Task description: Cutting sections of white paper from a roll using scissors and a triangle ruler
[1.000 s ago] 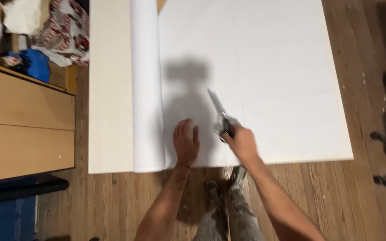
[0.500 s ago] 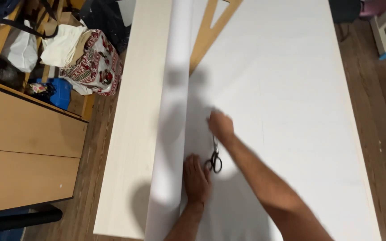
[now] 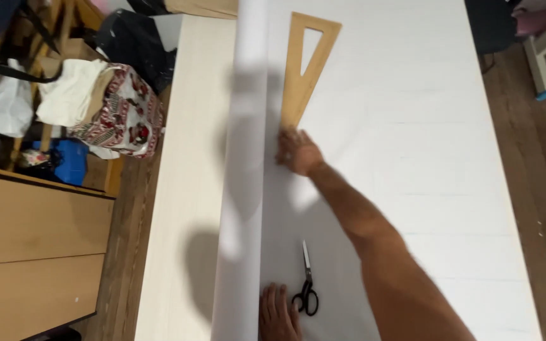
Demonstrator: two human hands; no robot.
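Your right hand (image 3: pixel 297 151) reaches far up the white paper sheet (image 3: pixel 399 158) and lies on the narrow tip of the wooden triangle ruler (image 3: pixel 303 63), fingers curled loosely over it; whether they grip it cannot be told. The ruler lies flat on the paper just beside the paper roll (image 3: pixel 242 177), which runs along the table's (image 3: pixel 181 189) length. Your left hand (image 3: pixel 278 312) rests flat and open on the paper at the near edge, against the roll. The black-handled scissors (image 3: pixel 306 284) lie loose just beside it, blades closed.
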